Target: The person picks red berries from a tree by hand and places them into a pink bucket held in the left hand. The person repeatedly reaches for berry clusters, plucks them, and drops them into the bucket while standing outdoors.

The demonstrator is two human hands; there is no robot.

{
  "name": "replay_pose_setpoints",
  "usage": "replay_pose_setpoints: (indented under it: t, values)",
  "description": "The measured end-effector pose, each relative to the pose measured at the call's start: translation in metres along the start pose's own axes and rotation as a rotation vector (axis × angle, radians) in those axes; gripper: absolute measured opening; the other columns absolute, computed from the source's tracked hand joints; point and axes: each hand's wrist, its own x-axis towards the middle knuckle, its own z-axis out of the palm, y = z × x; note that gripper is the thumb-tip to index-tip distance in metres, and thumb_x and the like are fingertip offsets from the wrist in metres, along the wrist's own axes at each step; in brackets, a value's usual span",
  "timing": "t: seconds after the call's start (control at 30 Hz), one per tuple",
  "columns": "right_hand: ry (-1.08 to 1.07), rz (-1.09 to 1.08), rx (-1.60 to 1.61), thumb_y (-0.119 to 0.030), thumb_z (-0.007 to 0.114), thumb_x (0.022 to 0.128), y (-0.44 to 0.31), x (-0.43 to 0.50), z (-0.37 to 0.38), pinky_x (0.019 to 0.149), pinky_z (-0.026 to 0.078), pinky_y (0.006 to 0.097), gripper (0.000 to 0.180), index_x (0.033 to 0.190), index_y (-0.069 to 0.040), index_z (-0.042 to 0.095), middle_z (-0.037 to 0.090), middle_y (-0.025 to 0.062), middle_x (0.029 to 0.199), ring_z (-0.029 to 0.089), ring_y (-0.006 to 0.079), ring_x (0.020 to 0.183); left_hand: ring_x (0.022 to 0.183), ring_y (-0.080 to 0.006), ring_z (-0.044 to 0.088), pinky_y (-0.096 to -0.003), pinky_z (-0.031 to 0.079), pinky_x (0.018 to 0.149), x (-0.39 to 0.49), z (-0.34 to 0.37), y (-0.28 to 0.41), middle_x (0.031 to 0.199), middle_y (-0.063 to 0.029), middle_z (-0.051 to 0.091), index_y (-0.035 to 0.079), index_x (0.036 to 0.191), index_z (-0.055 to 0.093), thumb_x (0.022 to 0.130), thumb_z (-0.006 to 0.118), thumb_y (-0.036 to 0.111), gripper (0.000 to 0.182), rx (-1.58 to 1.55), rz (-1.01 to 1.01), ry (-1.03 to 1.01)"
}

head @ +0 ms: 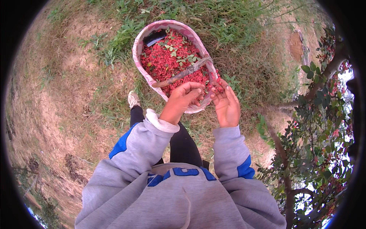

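In front of me stands a basket [136, 54] lined with pink-and-white patterned cloth. Small red berries [164, 63] fill much of it, with green leaf sprigs [188, 59] scattered on top. A rough wooden branch handle [183, 74] crosses the basket. My right hand [228, 107] is palm up beside the near right rim, its fingers around a small cluster of red berries [219, 87]. Over the near end of the basket, my left hand [184, 98] has curled fingers close to the right hand. Whether anything is pinched in its fingertips is hidden.
A dark glossy object [154, 37] lies at the basket's far left end. Leafy branches [320, 94] with red berries and a tree trunk [287, 183] rise on my right. Another woven basket [296, 47] lies farther off. Weeds [123, 43] and dry grass cover the ground.
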Motion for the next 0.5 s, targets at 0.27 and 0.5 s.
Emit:
replay_pose_setpoints:
  t: [0.27, 0.5]
  values:
    - [-0.041, -0.011, -0.033, -0.010, 0.045, 0.083, 0.008, -0.001, 0.011, 0.065, 0.044, 0.0257, 0.030, 0.110, 0.004, 0.044, 0.052, 0.0121, 0.101, 0.052, 0.0144, 0.081, 0.070, -0.0090, 0.051, -0.0206, 0.042, 0.060, 0.006, -0.002, -0.002, 0.083, -0.0037, 0.054, 0.000, 0.100, 0.048, 0.079, 0.053, 0.014, 0.026, 0.044, 0.033, 0.010]
    - [0.166, -0.109, -0.722, -0.007, 0.053, 0.078, 0.020, 0.010, -0.012, 0.069, 0.045, 0.0240, 0.029, 0.106, 0.002, 0.049, 0.055, 0.0085, 0.098, 0.053, 0.0120, 0.081, 0.071, -0.0131, 0.053, -0.0242, 0.044, 0.064, 0.000, -0.032, 0.001, 0.082, -0.0057, 0.054, -0.001, 0.102, 0.048, 0.081, 0.047, 0.010, 0.023, -0.095, -0.051, 0.111]
